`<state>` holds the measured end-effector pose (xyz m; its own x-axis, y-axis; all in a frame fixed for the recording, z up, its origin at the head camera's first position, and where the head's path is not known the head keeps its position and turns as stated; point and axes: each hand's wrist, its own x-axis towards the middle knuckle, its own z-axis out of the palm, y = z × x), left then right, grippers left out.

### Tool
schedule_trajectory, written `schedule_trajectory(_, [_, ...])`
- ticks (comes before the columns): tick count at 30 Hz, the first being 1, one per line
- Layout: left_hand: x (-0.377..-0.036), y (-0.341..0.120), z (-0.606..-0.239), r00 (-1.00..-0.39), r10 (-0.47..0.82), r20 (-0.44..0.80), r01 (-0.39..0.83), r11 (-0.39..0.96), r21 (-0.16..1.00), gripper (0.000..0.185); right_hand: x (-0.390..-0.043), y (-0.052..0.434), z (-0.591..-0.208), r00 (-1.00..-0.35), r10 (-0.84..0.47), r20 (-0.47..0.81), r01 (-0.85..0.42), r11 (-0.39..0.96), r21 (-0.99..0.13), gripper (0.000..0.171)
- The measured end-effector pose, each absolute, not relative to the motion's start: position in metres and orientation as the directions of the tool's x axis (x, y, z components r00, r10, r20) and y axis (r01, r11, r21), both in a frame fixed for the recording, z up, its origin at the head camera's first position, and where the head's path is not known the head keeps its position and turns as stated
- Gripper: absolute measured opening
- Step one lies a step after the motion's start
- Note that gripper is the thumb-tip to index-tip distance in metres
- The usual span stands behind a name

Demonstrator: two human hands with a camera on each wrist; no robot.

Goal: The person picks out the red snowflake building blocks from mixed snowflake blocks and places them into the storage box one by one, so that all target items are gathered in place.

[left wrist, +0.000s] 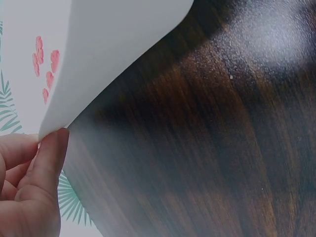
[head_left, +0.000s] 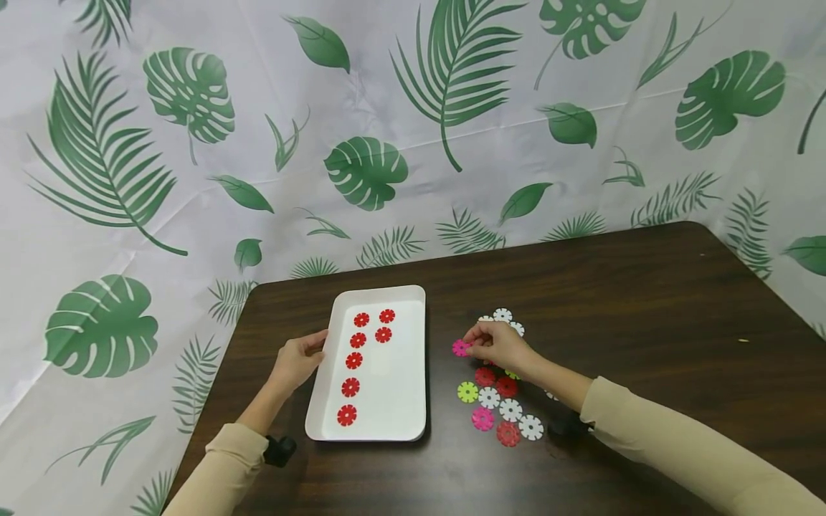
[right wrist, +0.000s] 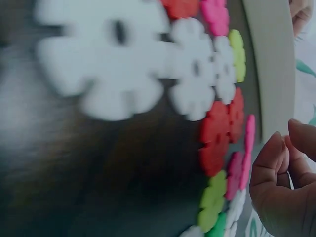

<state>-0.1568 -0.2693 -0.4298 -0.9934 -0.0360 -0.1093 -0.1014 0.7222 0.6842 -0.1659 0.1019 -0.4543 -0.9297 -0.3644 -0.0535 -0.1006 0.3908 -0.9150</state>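
Observation:
My left hand [head_left: 300, 364] holds the left rim of a white rectangular tray [head_left: 401, 423], thumb and fingers pinching its edge in the left wrist view. Inside the tray lie several red notched discs [head_left: 350, 387] in two columns. To the right of the tray, my right hand [head_left: 500, 344] pinches a pink notched disc [head_left: 461, 347] at its fingertips. That pink disc [right wrist: 248, 148] shows nearly edge-on in the right wrist view, beside the hand [right wrist: 286, 182]. Beneath and around this hand are loose discs: white [head_left: 510, 410], red [head_left: 485, 376] and yellow-green [head_left: 467, 392]. The forearm hides some of them.
The dark wood-grain table [head_left: 645, 301] extends far to the right. Behind it hangs a white cloth [head_left: 452, 193] with green leaf prints. Another pink disc [head_left: 482, 418] and a red disc [head_left: 508, 433] lie at the near side of the pile.

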Motion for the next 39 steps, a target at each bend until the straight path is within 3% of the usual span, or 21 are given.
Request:
schedule_trajectory(13, [-0.156, -0.268, -0.429, -0.994, -0.036, -0.108, -0.101, 0.71, 0.697, 0.043, -0.147, 0.119, -0.463, -0.887, -0.46, 0.048, -0.302, 0.496, -0.814, 0.017])
schedule_trajectory(20, [-0.155, -0.268, -0.428, -0.992, -0.045, -0.119, -0.115, 0.712, 0.692, 0.043, -0.146, 0.119, -0.464, -0.826, -0.552, 0.113, -0.443, 0.511, -0.737, 0.022])
schedule_trajectory(39, [-0.155, -0.268, -0.428, -0.991, -0.054, -0.119, -0.122, 0.709, 0.695, 0.043, -0.147, 0.118, -0.463, -0.798, -0.585, 0.144, -0.523, 0.552, -0.65, 0.02])
